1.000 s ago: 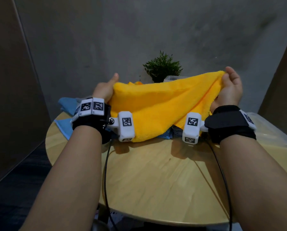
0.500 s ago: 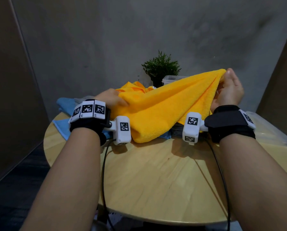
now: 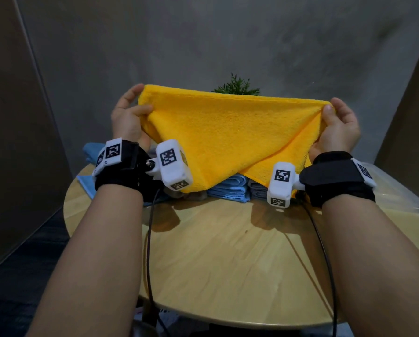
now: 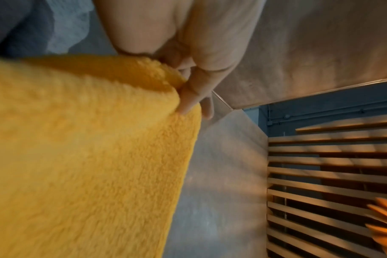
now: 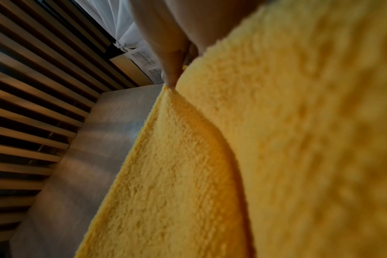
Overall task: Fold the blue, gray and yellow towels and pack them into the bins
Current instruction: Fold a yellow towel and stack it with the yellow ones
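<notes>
Yellow towel (image 3: pixel 227 132) is hanging in the air above the far part of the round wooden table (image 3: pixel 227 251), stretched between the two hands. The left hand (image 3: pixel 127 117) is pinching its upper left corner between thumb and fingers, and the right hand (image 3: pixel 337 127) is pinching the upper right corner in the same way. In the left wrist view, the fingers (image 4: pixel 192 94) are pressing into the cloth edge. The top edge is running almost straight from hand to hand, and the lower part is hanging down in two overlapping layers to a point above the table.

Under the hanging cloth, folded blue towels (image 3: pixel 227 188) are lying near the far edge of the table, with a folded gray towel (image 3: pixel 258 189) just beside them on the right. Another blue towel (image 3: pixel 89 152) is lying at the far left edge. A clear plastic bin (image 3: pixel 398 193) is standing at the right edge. A small green plant (image 3: pixel 237 87) is showing behind the top edge of the towel, which is covering most of it.
</notes>
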Tool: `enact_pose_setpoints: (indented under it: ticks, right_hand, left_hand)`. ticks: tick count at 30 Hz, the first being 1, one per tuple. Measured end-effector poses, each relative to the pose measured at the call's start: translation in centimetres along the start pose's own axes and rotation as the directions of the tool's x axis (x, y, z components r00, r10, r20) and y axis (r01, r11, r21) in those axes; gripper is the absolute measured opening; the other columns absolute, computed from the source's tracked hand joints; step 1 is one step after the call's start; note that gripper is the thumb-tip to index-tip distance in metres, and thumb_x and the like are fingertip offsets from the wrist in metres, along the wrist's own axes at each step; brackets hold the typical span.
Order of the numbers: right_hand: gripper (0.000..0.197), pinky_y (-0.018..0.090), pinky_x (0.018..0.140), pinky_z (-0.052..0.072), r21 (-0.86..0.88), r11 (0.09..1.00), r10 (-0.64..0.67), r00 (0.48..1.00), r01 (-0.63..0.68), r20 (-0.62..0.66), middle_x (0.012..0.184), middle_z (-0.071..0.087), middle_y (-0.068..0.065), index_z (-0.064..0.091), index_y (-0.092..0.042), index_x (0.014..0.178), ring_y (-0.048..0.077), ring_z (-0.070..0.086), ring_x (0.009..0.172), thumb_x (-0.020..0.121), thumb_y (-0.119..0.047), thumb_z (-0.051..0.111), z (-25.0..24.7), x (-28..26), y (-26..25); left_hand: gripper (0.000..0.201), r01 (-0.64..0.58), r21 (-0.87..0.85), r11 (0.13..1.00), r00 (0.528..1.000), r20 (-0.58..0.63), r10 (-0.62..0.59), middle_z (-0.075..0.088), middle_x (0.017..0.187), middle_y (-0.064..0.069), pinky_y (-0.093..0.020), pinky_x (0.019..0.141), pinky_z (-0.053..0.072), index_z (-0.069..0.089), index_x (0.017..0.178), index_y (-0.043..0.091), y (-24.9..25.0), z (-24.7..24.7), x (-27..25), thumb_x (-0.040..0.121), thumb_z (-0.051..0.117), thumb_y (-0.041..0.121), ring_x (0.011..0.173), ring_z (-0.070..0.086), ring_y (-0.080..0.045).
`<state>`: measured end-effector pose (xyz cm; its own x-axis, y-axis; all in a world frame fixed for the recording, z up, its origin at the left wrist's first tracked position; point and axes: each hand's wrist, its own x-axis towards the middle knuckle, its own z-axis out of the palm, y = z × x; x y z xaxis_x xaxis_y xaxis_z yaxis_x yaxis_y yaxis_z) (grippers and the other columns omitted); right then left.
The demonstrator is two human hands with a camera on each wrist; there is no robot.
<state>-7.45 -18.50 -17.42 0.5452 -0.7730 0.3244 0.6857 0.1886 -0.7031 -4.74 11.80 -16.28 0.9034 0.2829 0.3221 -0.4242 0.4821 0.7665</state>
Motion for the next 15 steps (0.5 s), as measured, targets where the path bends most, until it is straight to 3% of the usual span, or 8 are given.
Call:
enact_pose_setpoints:
  ticks: [2,4,7,10,15]
  right_hand:
    - [0.017,0.042,0.096,0.051,0.03,1.0,0.0,1.0,0.001,-0.01,0.106,0.063,0.009,0.066,-0.019,0.09,0.019,0.059,0.098,0.087,-0.003,0.062,0.0,0.0,-0.3]
    - [0.013,0.036,0.094,0.053,0.068,0.998,0.0,0.999,0.003,-0.043,0.1,0.064,0.005,0.066,-0.017,0.091,0.016,0.06,0.096,0.088,-0.005,0.063,-0.2,0.1,-0.5]
    - [0.012,0.025,0.089,0.053,0.086,0.996,-0.012,0.997,0.019,-0.078,0.094,0.064,0.0,0.065,-0.016,0.092,0.01,0.06,0.091,0.09,-0.004,0.061,-0.3,0.2,-0.6]
    - [0.015,0.024,0.09,0.052,0.065,0.997,-0.028,0.995,0.034,-0.091,0.099,0.063,-0.001,0.065,-0.015,0.097,0.012,0.06,0.099,0.09,-0.003,0.06,-0.3,0.3,-0.4]
    - [0.034,0.015,0.088,0.048,-0.049,0.997,-0.066,0.992,0.06,-0.11,0.12,0.056,0.002,0.057,-0.008,0.125,0.01,0.052,0.117,0.091,-0.002,0.059,-0.4,0.8,0.2]
  left_hand:
    - [0.031,-0.027,-0.141,0.99,0.999,0.016,0.029,0.064,0.103,-0.008,-0.04,0.089,0.053,0.064,0.1,0.019,0.1,0.1,0.0,0.086,0.053,-0.006,0.096,0.061,-0.023]
    - [0.022,-0.075,-0.207,0.975,0.997,-0.023,0.072,0.067,0.096,-0.005,-0.03,0.081,0.055,0.064,0.102,0.014,0.2,0.3,0.1,0.089,0.055,-0.001,0.089,0.064,-0.016]
    - [0.027,-0.215,-0.026,0.976,0.972,-0.107,0.211,0.064,0.089,0.003,-0.018,0.067,0.052,0.062,0.108,0.006,0.1,0.6,0.2,0.086,0.054,-0.009,0.074,0.063,-0.002]
    - [0.034,-0.336,0.18,0.924,0.93,-0.093,0.356,0.065,0.076,0.009,-0.016,0.065,0.051,0.056,0.112,0.004,-0.2,0.5,0.5,0.083,0.057,-0.013,0.064,0.063,0.004]
    - [0.029,-0.379,0.427,0.821,0.89,-0.074,0.45,0.063,0.091,0.002,-0.018,0.079,0.052,0.064,0.11,0.009,-0.8,-0.2,1.3,0.081,0.066,0.003,0.084,0.061,-0.005]
